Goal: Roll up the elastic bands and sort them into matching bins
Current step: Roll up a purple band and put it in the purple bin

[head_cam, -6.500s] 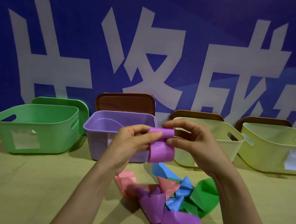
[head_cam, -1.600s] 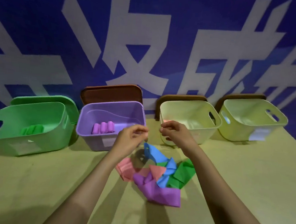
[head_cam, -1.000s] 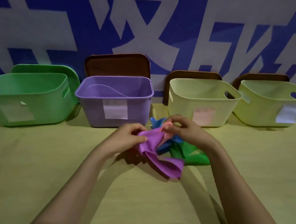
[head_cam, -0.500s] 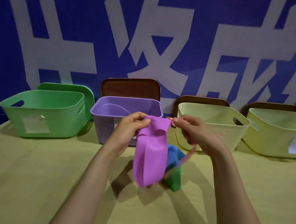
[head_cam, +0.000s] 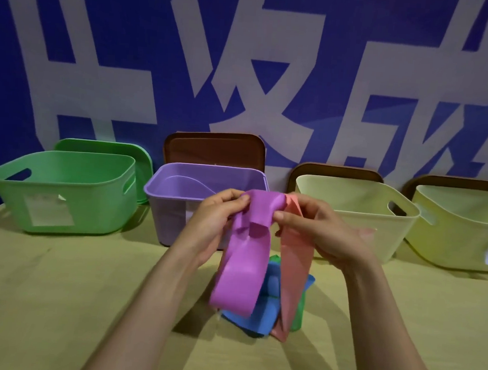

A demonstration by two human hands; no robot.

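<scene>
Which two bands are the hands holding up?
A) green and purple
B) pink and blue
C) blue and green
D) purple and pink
D: the left hand and right hand both pinch the purple band, the pink band hangs from the right hand beside it, and the blue band and green band lie on the table below.

Head cam, fwd-down, close over table [head_cam: 55, 301]

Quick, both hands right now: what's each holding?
Left hand: grips the purple band.
Right hand: pinches the pink band, thumb against the purple band.
</scene>
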